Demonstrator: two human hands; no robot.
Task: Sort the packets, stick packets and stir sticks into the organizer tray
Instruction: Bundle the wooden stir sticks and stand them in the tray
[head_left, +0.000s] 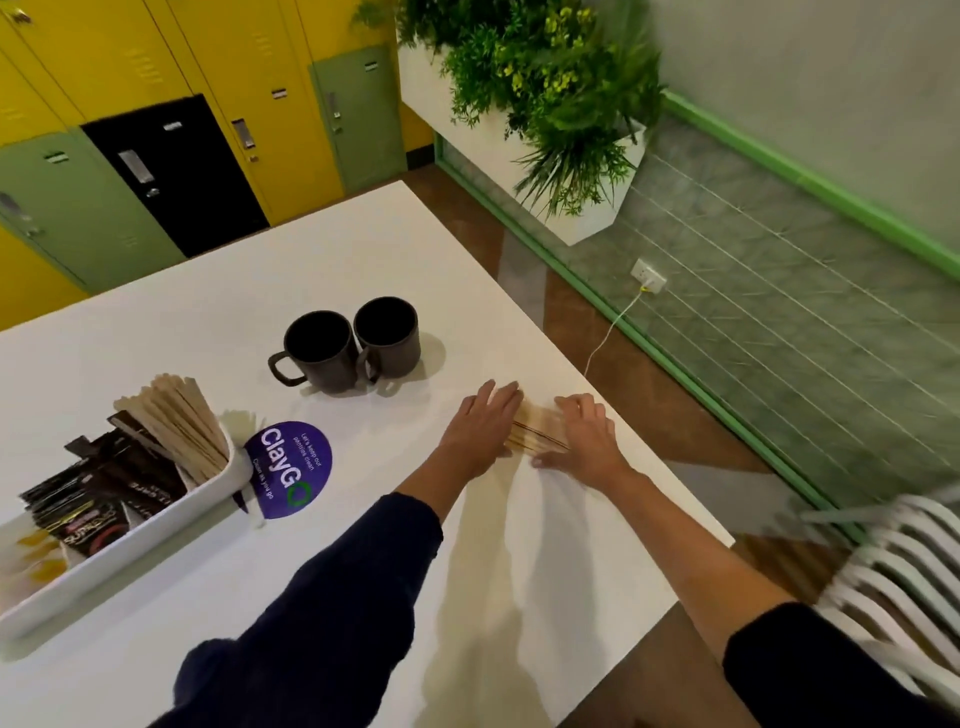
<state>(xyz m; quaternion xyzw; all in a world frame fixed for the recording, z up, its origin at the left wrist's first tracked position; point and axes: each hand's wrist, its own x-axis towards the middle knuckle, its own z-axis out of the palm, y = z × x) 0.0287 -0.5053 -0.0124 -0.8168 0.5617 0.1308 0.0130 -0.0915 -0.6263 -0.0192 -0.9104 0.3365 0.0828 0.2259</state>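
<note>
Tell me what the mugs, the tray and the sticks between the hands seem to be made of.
Mugs: likely matte ceramic, dark and dull. Tray: probably smooth white plastic, rounded rim. Sticks: seemingly pale wood, thin flat strips.

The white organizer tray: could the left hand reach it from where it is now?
Probably yes. Between the left hand and the tray lies only bare table and a flat purple sticker; the two mugs stand farther back, off that path.
</note>
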